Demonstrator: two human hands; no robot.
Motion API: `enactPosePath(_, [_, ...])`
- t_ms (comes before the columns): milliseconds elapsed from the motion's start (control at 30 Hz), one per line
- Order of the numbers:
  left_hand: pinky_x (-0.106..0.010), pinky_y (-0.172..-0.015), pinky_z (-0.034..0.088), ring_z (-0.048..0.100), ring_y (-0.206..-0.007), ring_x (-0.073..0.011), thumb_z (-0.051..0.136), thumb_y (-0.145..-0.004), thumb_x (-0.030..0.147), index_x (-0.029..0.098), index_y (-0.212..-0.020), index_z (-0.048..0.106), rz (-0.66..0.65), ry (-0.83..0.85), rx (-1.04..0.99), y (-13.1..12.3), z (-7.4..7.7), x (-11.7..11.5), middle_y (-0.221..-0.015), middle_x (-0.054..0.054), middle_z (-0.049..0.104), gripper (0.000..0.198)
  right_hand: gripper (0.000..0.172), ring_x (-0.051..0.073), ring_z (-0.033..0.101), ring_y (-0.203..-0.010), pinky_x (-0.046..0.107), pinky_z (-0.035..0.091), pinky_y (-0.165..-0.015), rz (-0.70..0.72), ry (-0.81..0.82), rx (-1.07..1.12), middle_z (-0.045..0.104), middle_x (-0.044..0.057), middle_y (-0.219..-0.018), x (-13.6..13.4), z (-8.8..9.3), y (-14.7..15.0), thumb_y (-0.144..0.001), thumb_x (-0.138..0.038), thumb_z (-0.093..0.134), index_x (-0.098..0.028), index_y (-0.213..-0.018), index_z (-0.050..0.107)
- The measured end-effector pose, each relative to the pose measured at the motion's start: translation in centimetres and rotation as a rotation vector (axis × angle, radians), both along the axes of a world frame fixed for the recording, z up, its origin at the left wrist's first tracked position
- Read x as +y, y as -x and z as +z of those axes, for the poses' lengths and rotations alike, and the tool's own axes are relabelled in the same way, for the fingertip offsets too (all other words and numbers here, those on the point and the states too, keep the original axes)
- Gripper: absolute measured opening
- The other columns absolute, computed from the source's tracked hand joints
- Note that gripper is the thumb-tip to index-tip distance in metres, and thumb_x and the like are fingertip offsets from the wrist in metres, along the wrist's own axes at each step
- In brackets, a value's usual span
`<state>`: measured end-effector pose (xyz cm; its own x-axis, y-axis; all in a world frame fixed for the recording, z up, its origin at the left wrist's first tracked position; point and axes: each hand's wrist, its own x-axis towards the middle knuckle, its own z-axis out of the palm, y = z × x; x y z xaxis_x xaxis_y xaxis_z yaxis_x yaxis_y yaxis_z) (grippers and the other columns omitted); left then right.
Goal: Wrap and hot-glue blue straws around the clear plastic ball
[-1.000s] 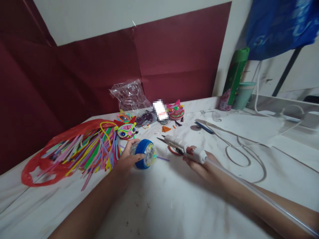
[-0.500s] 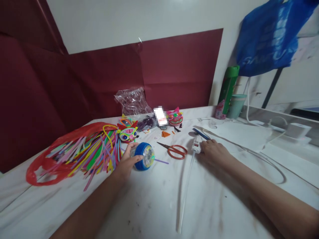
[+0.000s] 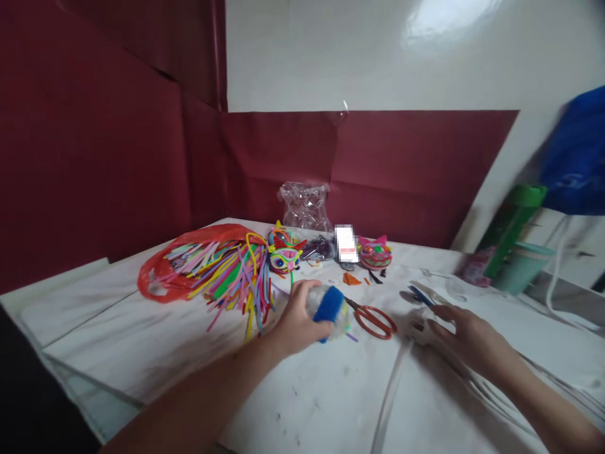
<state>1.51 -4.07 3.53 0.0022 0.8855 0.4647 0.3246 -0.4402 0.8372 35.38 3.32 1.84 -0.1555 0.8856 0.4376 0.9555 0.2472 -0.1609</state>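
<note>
My left hand (image 3: 300, 325) is closed around a clear round ball (image 3: 339, 325) wrapped with a blue band (image 3: 329, 306); the thumb presses the band. My right hand (image 3: 466, 334) grips a white hot glue gun (image 3: 420, 325), blurred, with a long clear glue stick (image 3: 390, 400) trailing from its back toward me. A blue pen-like tool (image 3: 420, 294) lies just beyond the right fingertips. Between my hands rest red-handled scissors (image 3: 375, 321), their blades partly behind the ball. A purple strip (image 3: 351, 337) sticks out past the ball.
A red plastic bag (image 3: 155, 280) with many coloured pipe cleaners (image 3: 227, 271) lies left. Behind are decorated animal heads (image 3: 285, 258) (image 3: 375, 252), a crumpled clear bag (image 3: 307, 205), a lit screen (image 3: 346, 244) and orange scraps (image 3: 350, 279). At right stand a green can (image 3: 515, 221) and teal cup (image 3: 527, 268).
The view has swung left. My left hand has turned the ball so its blue band is tilted. My right hand has shifted from resting over the glue gun to gripping it.
</note>
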Motion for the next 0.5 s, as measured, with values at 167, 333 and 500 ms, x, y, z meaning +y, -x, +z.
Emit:
enactPosePath(167, [-0.054,-0.103,0.032,0.035,-0.126,-0.0346,0.064,-0.053,0.011,0.027,-0.123,0.040,0.055,-0.651,0.389,-0.2,0.0,-1.6,-0.127,-0.011,0.034,0.076,0.031,0.024,0.066,-0.058,0.038,0.054,-0.058,0.186,0.022,0.175,0.074,0.011,-0.089,0.2,0.4,3.7,-0.077,-0.041,0.049,-0.018,-0.089,0.067])
enactPosePath(333, [-0.053,-0.101,0.036,0.039,-0.121,-0.0342,0.067,-0.050,0.012,0.026,-0.120,0.041,0.038,-0.419,0.219,-0.8,-1.0,-1.1,-0.122,-0.012,0.036,0.076,0.028,0.026,0.069,-0.073,0.035,0.054,-0.065,0.254,0.007,0.318,0.075,0.010,-0.084,0.4,4.7,9.4,-0.077,-0.040,0.051,-0.019,-0.083,0.068])
enactPosePath(500, [-0.052,-0.100,0.037,0.044,-0.115,-0.0305,0.069,-0.052,0.012,0.025,-0.115,0.042,0.004,-0.278,-0.083,-0.4,0.5,-1.4,-0.118,-0.010,0.042,0.070,0.027,0.025,0.068,-0.075,0.035,0.053,-0.068,0.429,0.102,0.474,0.073,0.008,-0.079,2.0,8.4,15.3,-0.073,-0.040,0.052,-0.017,-0.079,0.065])
